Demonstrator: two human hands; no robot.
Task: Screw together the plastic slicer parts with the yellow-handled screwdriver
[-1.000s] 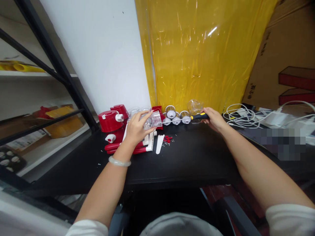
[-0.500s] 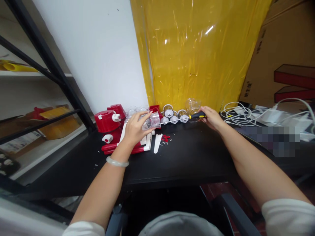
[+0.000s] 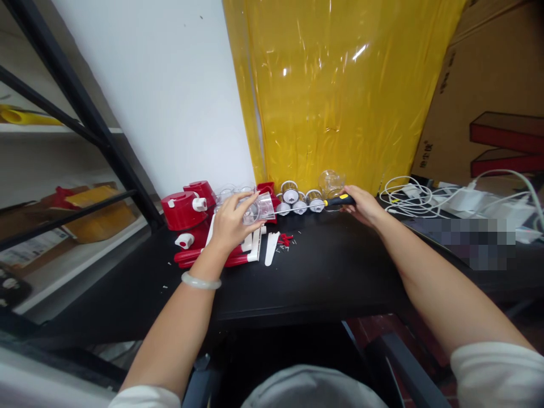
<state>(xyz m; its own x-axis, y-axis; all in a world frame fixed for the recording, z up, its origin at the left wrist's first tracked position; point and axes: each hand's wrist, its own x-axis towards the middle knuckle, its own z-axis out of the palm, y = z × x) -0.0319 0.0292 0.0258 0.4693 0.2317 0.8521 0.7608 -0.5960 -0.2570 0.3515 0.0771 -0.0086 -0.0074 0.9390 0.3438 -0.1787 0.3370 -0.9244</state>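
Observation:
My left hand (image 3: 233, 222) is closed around a clear plastic cup-like part (image 3: 267, 206), which lies on its side in the fingers with one end toward the right. In my right hand (image 3: 360, 205) is a long screwdriver (image 3: 340, 200) with a black and yellow handle. Its thin shaft runs left, level, to the clear part's right end; whether the tip touches it I cannot tell. Below the clear part lie a white flat strip (image 3: 272, 249), small red pieces (image 3: 284, 239) and tiny screws. Red and white bars (image 3: 238, 259) lie under my left wrist.
Red round housings (image 3: 183, 211) with white knobs stand at the back left. Several silver-and-white cylinders (image 3: 290, 192) are stacked by the yellow sheet (image 3: 348, 102), near another clear part (image 3: 331, 180). White cables (image 3: 408, 195) and adapters lie at the right; a shelf rack (image 3: 85, 130) stands left.
Both hands keep their hold on the clear part and the screwdriver with hardly any movement. The whole view has shifted slightly.

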